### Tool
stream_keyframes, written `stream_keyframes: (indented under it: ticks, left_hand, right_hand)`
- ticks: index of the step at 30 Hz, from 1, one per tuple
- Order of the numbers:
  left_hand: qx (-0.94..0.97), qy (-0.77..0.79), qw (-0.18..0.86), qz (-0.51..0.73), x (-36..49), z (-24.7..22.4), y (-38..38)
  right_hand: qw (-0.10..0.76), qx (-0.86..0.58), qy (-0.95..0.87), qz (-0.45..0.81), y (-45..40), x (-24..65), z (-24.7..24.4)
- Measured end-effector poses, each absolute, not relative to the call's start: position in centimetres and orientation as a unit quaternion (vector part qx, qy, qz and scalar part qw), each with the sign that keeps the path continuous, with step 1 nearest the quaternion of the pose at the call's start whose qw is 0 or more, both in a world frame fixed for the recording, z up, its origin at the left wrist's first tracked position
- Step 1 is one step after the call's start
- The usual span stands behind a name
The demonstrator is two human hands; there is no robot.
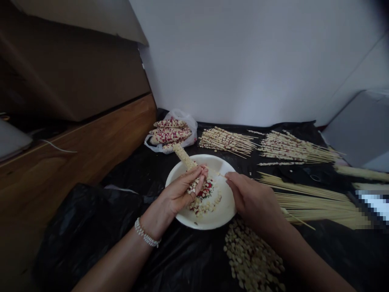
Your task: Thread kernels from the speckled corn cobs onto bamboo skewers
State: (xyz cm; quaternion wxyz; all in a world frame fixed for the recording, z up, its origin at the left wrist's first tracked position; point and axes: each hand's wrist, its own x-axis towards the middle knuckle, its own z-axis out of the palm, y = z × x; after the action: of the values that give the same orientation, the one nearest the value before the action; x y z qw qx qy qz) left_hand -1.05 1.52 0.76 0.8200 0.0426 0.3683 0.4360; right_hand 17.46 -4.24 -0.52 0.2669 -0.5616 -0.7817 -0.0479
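Observation:
Over the white bowl (185, 222), my left hand (185, 186) is curled with its fingertips drawn together; what lies in them is too small to make out. Loose white and dark red corn kernels (205, 207) lie in the bowl beneath it. Beside that hand, a mostly stripped corn cob (181, 154) leans across the bowl's far rim. At the bowl's right rim, my right hand (252, 194) pinches a thin wooden skewer (222, 175), its tip pointing left toward my left hand with a small gap between.
Speckled corn cobs (172, 132) sit in a clear plastic bag behind the bowl. Bundles of kernel-threaded skewers (226, 140) lie farther back, with bare skewers (316, 202) at right. Pale flat seeds (249, 255) are spread near my right forearm. Black plastic sheeting (179, 259) covers the surface.

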Motion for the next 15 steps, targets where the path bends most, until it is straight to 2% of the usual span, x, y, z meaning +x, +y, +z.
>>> stream_keyframes:
  ticks: [5,15]
  left_hand:
    - [0.076,0.359,0.817,0.444,-1.11,0.26,1.60]
    - [0.069,0.376,0.810,0.445,-0.99,0.60,1.47]
  right_hand:
    - [0.244,-0.548,-0.792,-0.110,-4.24,17.61,-0.84]
    - [0.221,-0.558,-0.792,-0.109,-4.31,17.59,-0.97]
